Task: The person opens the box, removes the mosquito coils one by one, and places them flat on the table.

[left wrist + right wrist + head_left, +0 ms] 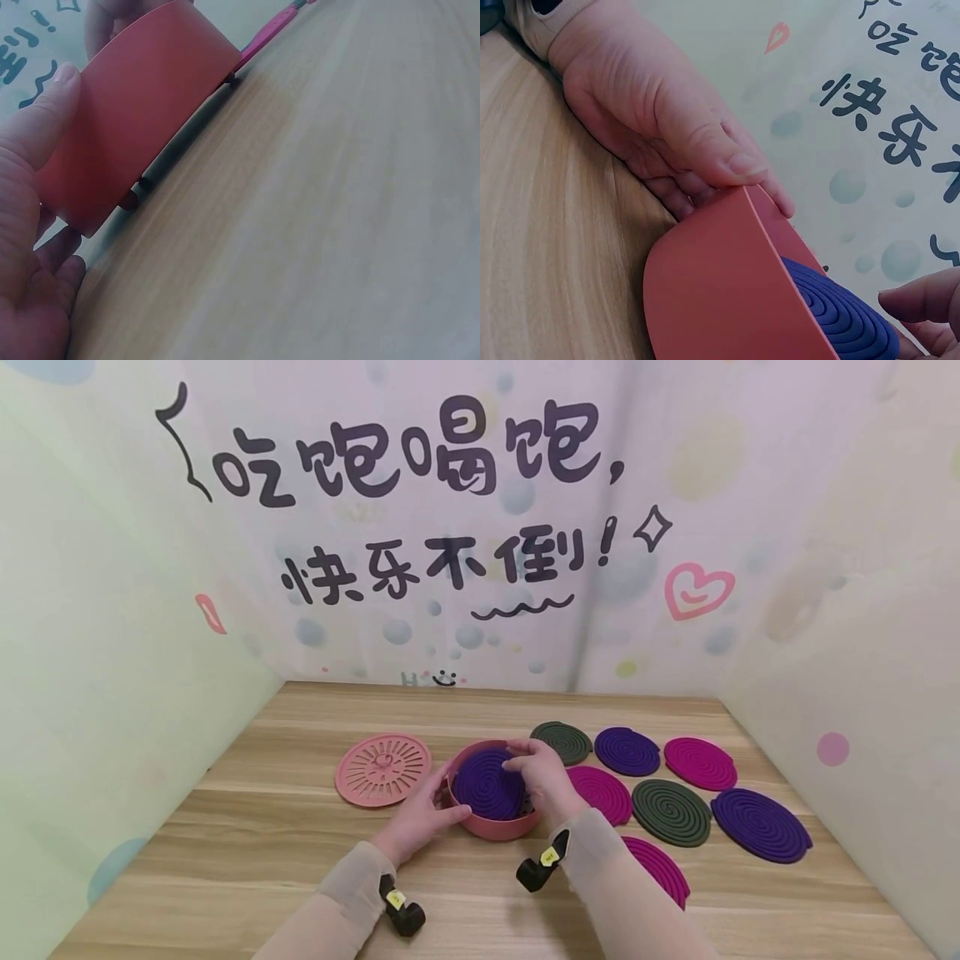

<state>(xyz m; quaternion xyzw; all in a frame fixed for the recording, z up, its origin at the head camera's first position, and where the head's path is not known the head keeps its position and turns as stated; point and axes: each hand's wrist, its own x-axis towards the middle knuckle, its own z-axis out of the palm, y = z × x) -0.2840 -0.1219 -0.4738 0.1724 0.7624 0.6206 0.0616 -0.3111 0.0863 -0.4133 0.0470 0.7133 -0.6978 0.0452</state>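
Observation:
A pink round mosquito coil holder (498, 831) stands on the table between both hands, its small feet showing in the left wrist view. My left hand (416, 818) grips its left side, thumb at the near wall and fingers around the far side. Inside the holder a blue-purple mosquito coil (487, 783) leans at a tilt, its edge above the rim in the right wrist view (840, 315). My right hand (551, 781) reaches over the right rim and holds that coil by its edge between thumb and fingers. Part of the holder's inside is hidden under the coil.
Left of the holder lies its pink slotted lid (383, 768) with a small knob. On the right several coils lie flat, among them a green one (671, 812), a blue one (761, 825) and a magenta one (701, 763). My right forearm partly covers another magenta coil (660, 868).

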